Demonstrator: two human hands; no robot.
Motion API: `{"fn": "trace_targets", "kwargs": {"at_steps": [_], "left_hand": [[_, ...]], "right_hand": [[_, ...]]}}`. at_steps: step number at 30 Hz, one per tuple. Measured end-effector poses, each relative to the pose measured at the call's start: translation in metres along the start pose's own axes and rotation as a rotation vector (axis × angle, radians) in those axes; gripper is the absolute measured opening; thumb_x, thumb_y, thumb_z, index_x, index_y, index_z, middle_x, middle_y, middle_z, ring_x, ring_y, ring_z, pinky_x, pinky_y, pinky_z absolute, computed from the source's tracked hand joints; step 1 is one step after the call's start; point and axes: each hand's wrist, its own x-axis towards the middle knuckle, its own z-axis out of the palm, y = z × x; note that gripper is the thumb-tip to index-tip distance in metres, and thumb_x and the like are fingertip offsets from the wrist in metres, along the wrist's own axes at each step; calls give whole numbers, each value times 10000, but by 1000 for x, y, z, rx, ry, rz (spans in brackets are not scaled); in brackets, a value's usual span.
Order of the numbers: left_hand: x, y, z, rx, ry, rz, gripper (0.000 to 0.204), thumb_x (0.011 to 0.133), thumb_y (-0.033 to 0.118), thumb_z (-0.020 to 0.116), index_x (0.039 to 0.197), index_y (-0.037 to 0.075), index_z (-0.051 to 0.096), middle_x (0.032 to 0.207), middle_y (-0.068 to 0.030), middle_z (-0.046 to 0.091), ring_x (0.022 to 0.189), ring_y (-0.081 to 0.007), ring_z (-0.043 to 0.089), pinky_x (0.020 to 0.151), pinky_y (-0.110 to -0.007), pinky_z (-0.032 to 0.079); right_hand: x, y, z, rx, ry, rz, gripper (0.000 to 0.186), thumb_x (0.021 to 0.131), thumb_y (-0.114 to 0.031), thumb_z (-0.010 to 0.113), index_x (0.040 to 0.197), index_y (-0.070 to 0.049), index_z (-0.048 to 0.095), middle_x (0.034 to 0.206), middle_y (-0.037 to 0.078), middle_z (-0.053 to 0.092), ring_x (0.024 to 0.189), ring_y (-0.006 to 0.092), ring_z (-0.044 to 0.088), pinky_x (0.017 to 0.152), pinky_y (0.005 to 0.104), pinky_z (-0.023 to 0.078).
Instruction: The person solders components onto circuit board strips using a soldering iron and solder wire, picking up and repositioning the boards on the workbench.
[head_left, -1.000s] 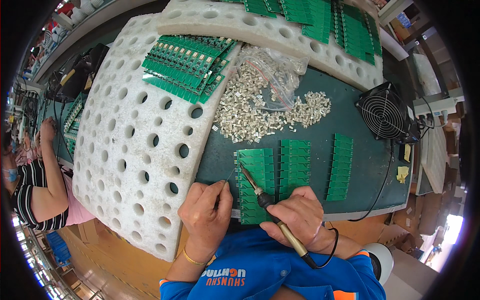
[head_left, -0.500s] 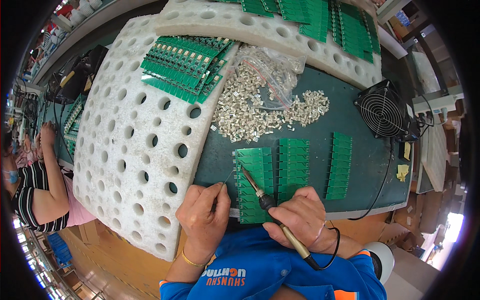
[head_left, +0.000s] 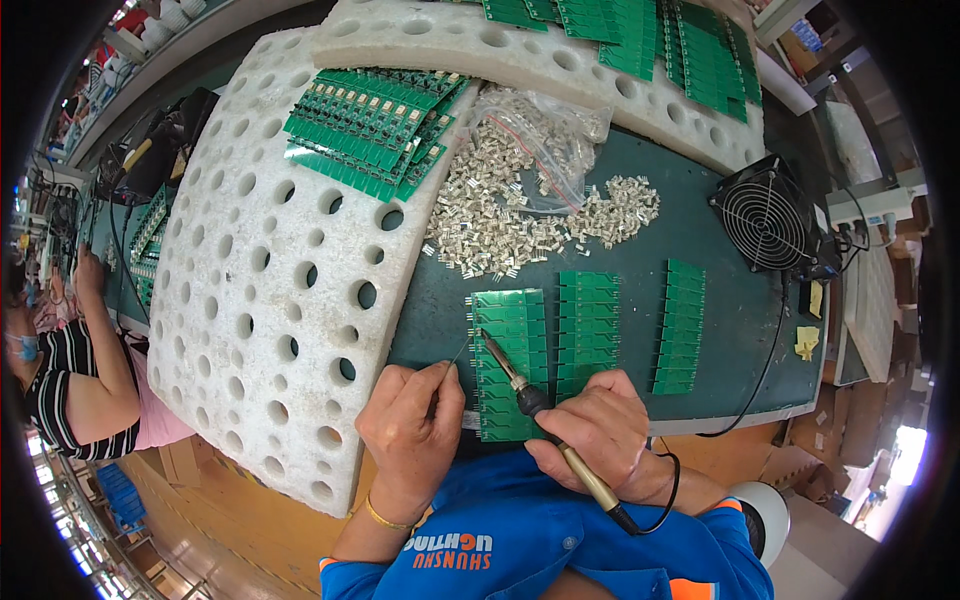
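My right hand (head_left: 600, 435) grips a soldering iron (head_left: 532, 400) with a black collar and a tan handle. Its tip meets the left edge of a green circuit board (head_left: 508, 370), where a row of small white connectors sits. Pinched in my left hand (head_left: 412, 420) is a thin strand of solder wire (head_left: 461, 350), its end close to the iron's tip. To the right lie a second green board (head_left: 588, 325) and a third, narrower one (head_left: 680, 325).
A heap of small white connectors (head_left: 490, 220) spills from a clear plastic bag (head_left: 560, 140). Perforated foam sheets (head_left: 230, 330) carry stacked boards (head_left: 365, 125). A black fan (head_left: 765, 220) stands at the right, its cable crossing the table. At far left, a person (head_left: 85, 385) works.
The view has shifted slightly, so the boards sit a little higher in the picture. Both hands keep their grips, and the iron's tip stays near the board's left edge.
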Motion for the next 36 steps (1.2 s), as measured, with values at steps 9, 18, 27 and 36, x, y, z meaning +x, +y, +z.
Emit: {"fn": "trace_targets", "kwargs": {"at_steps": [9,18,27,36], "left_hand": [[1,-1,1,2,-12,-4,121,737,-27,756,847,18,733,651,-91,581,524,-209,567,477,-316,440],[3,-1,4,8,-24,6,117,741,-23,752,848,21,732,653,-92,586,534,-215,577,485,-319,451],[3,-2,6,1,-25,11,112,739,-32,751,838,16,729,652,-95,590,533,-216,577,482,-317,451],[2,-1,4,-22,-25,-3,98,745,-41,753,827,2,725,642,-86,578,540,-186,560,491,-296,431]], "right_hand": [[2,1,1,5,-2,4,380,686,-151,852,997,-51,657,749,42,644,576,188,577,628,333,422],[2,1,-2,-5,-45,20,359,763,-163,819,1041,-60,616,769,66,667,606,206,607,658,365,454],[4,1,0,23,-5,32,347,712,-147,836,989,-46,653,745,55,653,582,205,588,637,345,426],[2,-1,0,22,-12,27,366,691,-142,848,986,-47,654,738,50,645,579,199,581,632,341,425]]}}
